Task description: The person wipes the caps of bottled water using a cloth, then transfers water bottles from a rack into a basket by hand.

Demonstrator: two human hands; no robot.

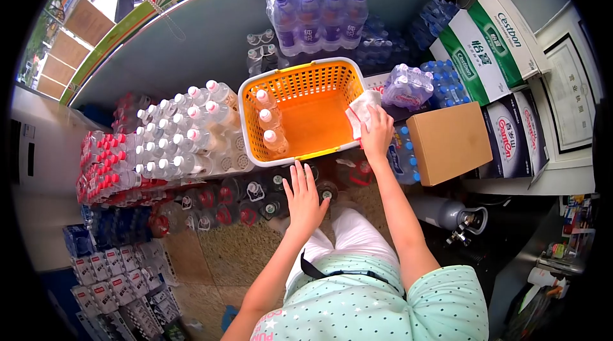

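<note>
An orange plastic basket (306, 161) with a pale grey rim stands in front of me, holding three clear bottles (276, 142) with white caps along its left side. At the basket's right wall, my right hand (378, 131) is closed on a white cloth (361, 110), which hangs over the rim there. My left hand (304, 197) has its fingers spread, just below the near rim. Whether those fingertips touch the basket I cannot tell. Left of the basket are rows of clear bottles (185, 127) with white and pink caps.
Shrink-wrapped purple-labelled bottles (319, 15) stand behind the basket. To the right are a small bottle pack (407, 85), a plain brown carton (450, 143) and green-and-white boxes (479, 53). Large bottles (246, 210) stand below the basket. A grey gas cylinder (440, 213) lies at lower right.
</note>
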